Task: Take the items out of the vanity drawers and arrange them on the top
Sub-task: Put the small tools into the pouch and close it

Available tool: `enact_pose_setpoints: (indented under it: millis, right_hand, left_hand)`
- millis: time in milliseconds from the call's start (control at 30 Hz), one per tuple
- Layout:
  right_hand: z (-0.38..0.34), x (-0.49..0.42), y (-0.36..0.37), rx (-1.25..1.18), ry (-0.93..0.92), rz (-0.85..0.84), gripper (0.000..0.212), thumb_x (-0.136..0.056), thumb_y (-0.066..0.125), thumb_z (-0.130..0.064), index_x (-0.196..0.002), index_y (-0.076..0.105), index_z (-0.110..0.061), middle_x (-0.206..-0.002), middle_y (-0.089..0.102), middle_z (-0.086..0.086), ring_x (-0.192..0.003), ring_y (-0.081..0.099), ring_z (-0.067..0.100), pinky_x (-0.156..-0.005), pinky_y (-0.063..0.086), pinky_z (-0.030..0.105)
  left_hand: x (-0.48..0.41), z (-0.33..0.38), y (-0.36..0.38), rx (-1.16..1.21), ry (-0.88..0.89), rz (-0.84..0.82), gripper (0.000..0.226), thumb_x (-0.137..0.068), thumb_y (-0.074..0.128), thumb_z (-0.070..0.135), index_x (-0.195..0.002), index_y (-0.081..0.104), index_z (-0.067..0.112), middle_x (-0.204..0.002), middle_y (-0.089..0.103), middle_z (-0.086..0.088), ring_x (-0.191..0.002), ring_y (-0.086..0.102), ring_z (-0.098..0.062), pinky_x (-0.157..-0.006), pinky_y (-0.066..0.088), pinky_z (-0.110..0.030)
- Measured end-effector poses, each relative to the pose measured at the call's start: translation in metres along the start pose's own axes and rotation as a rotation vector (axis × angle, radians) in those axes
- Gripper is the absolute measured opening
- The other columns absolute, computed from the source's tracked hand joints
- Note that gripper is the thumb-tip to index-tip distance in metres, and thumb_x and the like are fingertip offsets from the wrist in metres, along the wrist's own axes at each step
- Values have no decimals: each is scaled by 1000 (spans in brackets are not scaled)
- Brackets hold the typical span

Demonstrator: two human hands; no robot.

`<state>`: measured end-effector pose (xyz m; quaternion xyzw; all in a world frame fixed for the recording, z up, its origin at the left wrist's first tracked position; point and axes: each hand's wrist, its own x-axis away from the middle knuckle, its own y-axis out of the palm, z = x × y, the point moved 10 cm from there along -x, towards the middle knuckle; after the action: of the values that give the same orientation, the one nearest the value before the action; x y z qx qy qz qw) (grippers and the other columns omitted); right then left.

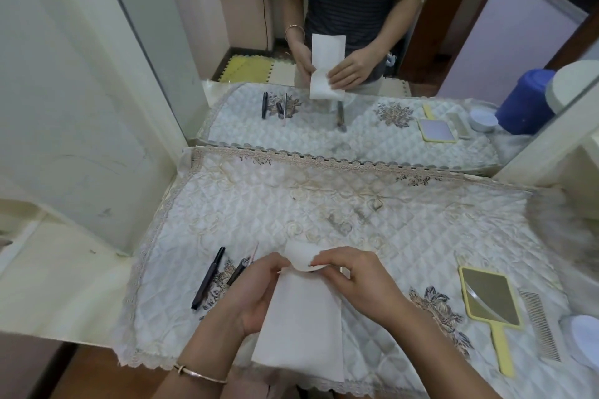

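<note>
I hold a long white paper sheet (304,324) above the front of the vanity top. My left hand (252,295) grips its left edge. My right hand (353,278) pinches the curled upper end. A black pen (209,277), a shorter dark tube (238,270) and a thin pink stick (254,251) lie on the quilted cloth (324,204) to the left. A yellow hand mirror (489,301), a comb (539,324) and a round white jar (583,340) lie at the right. The drawers are out of view.
A wall mirror (324,42) stands behind the vanity and reflects the person, the sheet and the items. A blue container (526,100) shows at the back right. A white side panel (81,91) rises at the left.
</note>
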<state>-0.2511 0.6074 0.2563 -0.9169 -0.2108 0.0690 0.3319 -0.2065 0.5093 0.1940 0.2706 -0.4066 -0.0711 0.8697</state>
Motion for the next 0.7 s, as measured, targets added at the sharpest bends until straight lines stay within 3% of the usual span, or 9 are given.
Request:
enact_pose_setpoints:
  millis: [67,167,233,300,400,467,533,567,700]
  right_hand:
    - [0,1,3,15,5,-16,29,-83,53,-38,-101,71,-25,-106,71,-6,-102,62,9,-91,48,27]
    - [-2,0,7,97,-4,-74,52,-74,37,-54,-104,69,-27,-114,68,-10,-114,55,1,-97,45,23]
    - [-6,-1,11,137,-37,-124,54,-74,42,-61,-107,68,-26,-120,64,-11,-121,45,-4,-102,37,16]
    - [-6,-1,11,29,-12,-130,54,-73,48,-66,-101,71,-26,-118,60,-15,-122,38,-8,-102,28,9]
    - [17,3,-9,-359,213,166,20,-72,63,-43,-88,67,-32,-110,52,-17,-111,47,-6,-94,36,16]
    - [38,13,-1,-604,416,266,39,-67,75,-34,-102,57,-29,-112,55,-7,-106,54,6,-91,46,27]
    - [45,19,28,-834,565,142,62,-60,83,-35,-112,56,-14,-111,64,4,-101,62,18,-88,51,34]
    - [42,22,40,-931,601,60,64,-59,83,-37,-110,60,-8,-108,68,10,-99,66,23,-88,53,38]
    - [38,27,51,-1050,640,-67,42,-66,74,-24,-101,68,-1,-100,73,15,-94,69,29,-85,55,38]
  left_hand:
    - [-2,2,-3,14,12,25,27,-80,42,18,-73,64,4,-66,65,-11,-58,62,-23,-63,47,-32]
    - [-4,5,1,-14,44,45,31,-87,50,26,-91,69,2,-78,71,-16,-66,68,-25,-64,53,-32]
    - [-6,9,-1,-97,111,87,26,-83,60,19,-103,66,2,-85,72,-16,-69,70,-26,-61,56,-32]
    - [-6,12,-5,-118,155,146,30,-81,63,9,-110,61,4,-87,72,-16,-68,70,-26,-57,56,-32]
    - [-4,17,-6,-141,218,202,28,-82,63,7,-110,60,7,-92,72,-15,-71,70,-26,-57,56,-32]
    - [-2,20,-7,-210,279,270,30,-81,65,8,-111,59,9,-98,71,-15,-78,70,-27,-61,56,-32]
    - [0,20,-5,-229,327,295,32,-81,65,9,-112,57,9,-102,70,-17,-83,69,-30,-64,57,-36]
    - [2,19,-3,-232,341,294,30,-82,63,9,-111,57,10,-102,70,-17,-83,70,-30,-64,57,-36]
    - [5,9,1,-140,312,226,21,-91,53,18,-109,60,12,-99,73,-13,-84,71,-27,-66,57,-35]
